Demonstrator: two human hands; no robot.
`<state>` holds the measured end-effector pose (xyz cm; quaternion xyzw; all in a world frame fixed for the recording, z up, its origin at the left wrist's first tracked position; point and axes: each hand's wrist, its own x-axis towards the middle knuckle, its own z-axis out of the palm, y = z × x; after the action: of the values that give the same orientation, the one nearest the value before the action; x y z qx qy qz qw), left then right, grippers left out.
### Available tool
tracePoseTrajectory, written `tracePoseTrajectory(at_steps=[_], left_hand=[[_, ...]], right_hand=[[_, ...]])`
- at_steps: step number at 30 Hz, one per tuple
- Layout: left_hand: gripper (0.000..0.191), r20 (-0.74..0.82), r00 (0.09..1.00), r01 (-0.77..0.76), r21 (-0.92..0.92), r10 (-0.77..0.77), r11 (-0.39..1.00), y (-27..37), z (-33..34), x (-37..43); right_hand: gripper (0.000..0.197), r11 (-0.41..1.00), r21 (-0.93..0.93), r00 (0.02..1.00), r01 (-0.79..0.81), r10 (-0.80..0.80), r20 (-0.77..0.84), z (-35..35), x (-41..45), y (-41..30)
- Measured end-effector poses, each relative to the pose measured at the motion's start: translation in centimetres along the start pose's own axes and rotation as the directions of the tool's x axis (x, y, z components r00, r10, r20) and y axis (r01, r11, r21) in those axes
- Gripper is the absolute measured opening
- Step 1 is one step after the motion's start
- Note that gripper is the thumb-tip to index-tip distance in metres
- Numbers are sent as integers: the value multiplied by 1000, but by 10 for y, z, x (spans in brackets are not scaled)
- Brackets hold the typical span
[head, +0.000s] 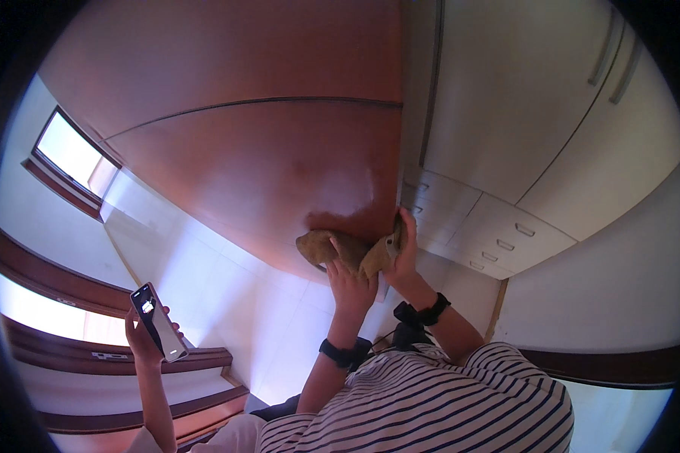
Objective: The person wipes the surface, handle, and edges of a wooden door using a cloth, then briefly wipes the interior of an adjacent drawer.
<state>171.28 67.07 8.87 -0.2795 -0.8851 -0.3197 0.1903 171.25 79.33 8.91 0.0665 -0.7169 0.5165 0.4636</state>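
Observation:
A brown cloth [340, 249] is bunched against the lower part of a glossy reddish-brown wooden door panel [249, 170]. With its fingers bent over the folds, my left hand [352, 286] holds the cloth to the panel's face. My right hand [403, 260] is at the panel's right edge, gripping the cloth's other end, which bends around that edge; part of its palm side is hidden. A darker patch shows on the panel just above the cloth. Each wrist wears a black strap with a small device.
A pale wardrobe [504, 113] with long handles and drawers [504, 238] stands to the right. At the left, another person's hand [147, 340] holds up a smartphone [158, 325]. Pale floor tiles [221, 283] lie below the panel, with a bright window [71, 147] and dark wooden frames farther left.

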Motion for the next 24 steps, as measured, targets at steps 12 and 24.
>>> tracePoseTrajectory(at_steps=[12,24], left_hand=[[71,0,1000,1,-237,-1,971,18,-22,37],[77,-137,982,-131,-1,130,991,35,-30,79]], right_hand=[[62,999,4,999,-50,50,18,-20,51,-30],[59,988,-30,985,149,-151,-88,-9,107,-74]])
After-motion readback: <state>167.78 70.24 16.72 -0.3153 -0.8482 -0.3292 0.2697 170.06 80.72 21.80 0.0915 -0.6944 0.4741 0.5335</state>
